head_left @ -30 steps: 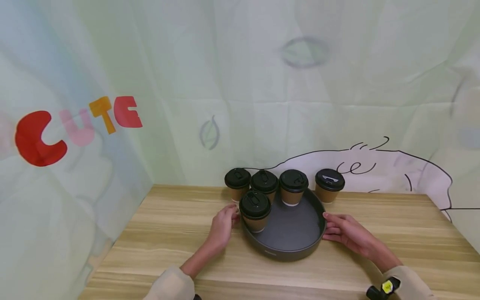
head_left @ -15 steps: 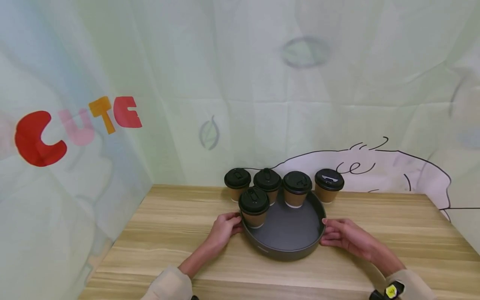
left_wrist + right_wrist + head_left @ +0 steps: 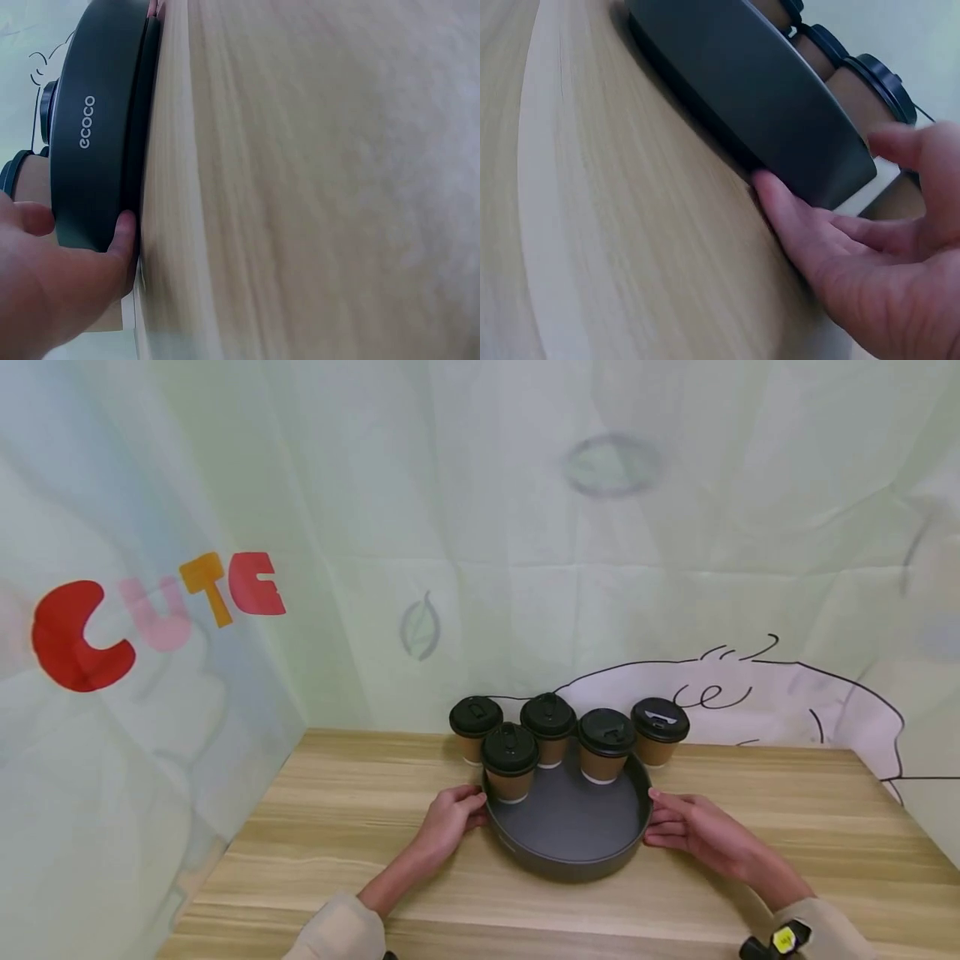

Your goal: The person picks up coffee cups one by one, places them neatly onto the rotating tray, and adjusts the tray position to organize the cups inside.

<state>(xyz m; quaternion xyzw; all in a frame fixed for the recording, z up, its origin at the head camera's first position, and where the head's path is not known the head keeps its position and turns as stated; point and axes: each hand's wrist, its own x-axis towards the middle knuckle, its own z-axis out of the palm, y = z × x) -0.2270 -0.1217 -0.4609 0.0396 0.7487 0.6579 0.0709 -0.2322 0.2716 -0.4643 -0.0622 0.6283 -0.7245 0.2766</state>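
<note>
Between both hands is a round dark grey tray (image 3: 577, 827) with a low wall, the word "ecoco" printed on it in the left wrist view. My left hand (image 3: 447, 817) grips its left edge, the thumb at the rim and a finger low on the wall. On the opposite edge, my right hand (image 3: 701, 828) holds the rim, fingers reaching under the wall's lower edge. Inside stand three lidded paper coffee cups: a left cup (image 3: 510, 783), a rear cup (image 3: 551, 748) and a right cup (image 3: 602, 765). All are brown with black lids, upright, near the tray's wall.
Two more lidded coffee cups stand behind the tray on the wooden table (image 3: 345, 827): one cup (image 3: 471, 748) at back left, another cup (image 3: 655, 750) at back right. A printed curtain (image 3: 495, 527) hangs along the table's rear and left sides.
The tray has turned clockwise as seen from above. Its left cup has gone back, its rear and right cups rightward. My hands have shifted slightly along the rim; the two outside cups stay put.
</note>
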